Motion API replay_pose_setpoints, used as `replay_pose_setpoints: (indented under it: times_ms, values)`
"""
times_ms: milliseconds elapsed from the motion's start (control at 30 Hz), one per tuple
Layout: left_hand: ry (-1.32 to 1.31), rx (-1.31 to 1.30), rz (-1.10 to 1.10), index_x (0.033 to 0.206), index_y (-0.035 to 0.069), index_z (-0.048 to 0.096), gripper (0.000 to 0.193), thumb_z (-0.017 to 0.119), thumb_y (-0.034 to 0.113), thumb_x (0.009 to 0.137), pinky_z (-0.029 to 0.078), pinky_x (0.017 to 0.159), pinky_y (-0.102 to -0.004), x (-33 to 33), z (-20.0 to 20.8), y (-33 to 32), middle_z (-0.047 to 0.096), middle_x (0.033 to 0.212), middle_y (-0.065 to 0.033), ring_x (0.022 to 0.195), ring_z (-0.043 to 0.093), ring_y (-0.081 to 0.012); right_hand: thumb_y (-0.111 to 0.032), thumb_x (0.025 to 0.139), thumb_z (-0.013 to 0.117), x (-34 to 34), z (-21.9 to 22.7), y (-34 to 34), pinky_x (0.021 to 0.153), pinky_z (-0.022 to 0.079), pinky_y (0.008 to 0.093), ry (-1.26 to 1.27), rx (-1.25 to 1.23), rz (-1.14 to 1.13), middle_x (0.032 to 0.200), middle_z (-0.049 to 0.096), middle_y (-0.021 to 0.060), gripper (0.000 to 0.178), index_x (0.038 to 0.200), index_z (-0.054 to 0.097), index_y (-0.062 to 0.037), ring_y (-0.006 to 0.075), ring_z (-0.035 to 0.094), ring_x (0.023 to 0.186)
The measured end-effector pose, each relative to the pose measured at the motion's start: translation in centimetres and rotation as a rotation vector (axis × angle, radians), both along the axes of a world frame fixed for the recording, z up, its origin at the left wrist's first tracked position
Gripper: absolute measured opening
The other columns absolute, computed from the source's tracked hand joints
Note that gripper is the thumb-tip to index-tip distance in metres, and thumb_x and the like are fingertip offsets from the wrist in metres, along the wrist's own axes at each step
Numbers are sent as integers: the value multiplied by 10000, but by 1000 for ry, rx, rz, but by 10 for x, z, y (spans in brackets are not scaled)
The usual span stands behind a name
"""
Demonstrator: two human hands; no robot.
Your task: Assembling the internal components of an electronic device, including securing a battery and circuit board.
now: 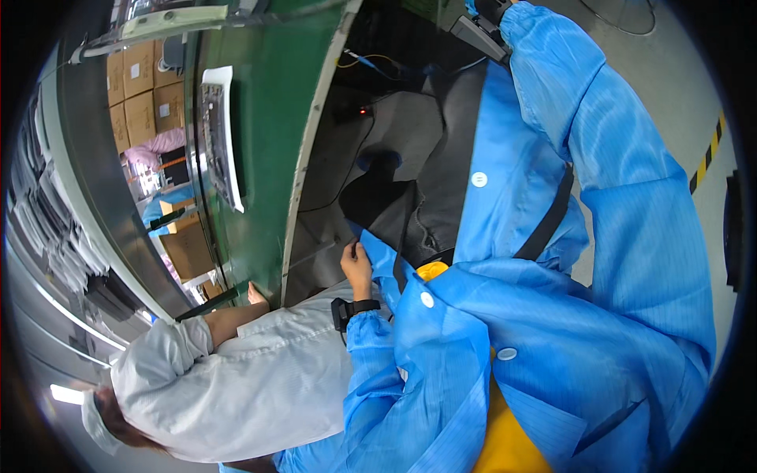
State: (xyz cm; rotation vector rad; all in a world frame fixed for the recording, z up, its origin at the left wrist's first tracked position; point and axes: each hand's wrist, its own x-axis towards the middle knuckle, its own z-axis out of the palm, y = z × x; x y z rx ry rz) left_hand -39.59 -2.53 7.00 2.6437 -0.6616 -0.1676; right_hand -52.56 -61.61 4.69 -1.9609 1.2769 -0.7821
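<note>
My left hand (359, 266) is low in front of me with its fingers curled in, right beside the edge of the blue smock (473, 307) I wear. Whether the fingers grip the cloth or something small is hidden. A black device on a strap (344, 314) sits on my left wrist. Far up at the top edge, only a bit of my right hand (490, 8) shows past the blue sleeve, its fingers out of sight. Next to it is a grey, box-like object (478, 38); I cannot tell whether I hold it.
A green bench (264, 158) runs along the left, with a dark circuit-board-like panel on a white backing (221, 138) on it. A co-worker in a white coat (260, 378) is close on my left. Cardboard boxes (140, 87) are stacked beyond. Cables (378, 67) hang under the bench.
</note>
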Motion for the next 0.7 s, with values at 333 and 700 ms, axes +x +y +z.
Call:
replay_pose_setpoints:
  times_ms: [333,700]
  values:
    - [28,10,-31,1040,-48,641,276,562,117,833,487,829,-331,15,11,-26,674,953,-206,901,654,-268,-298,732,662,-35,-15,-12,778,506,425,81,-178,107,951,649,225,328,942,711,-51,349,642,865]
    - [1,-17,-130,1038,1,659,265,599,174,845,489,788,-357,-9,38,-58,670,948,-203,892,649,-299,-354,795,663,-46,-10,36,843,481,441,39,-2,61,1029,636,227,335,1044,688,-131,394,609,948]
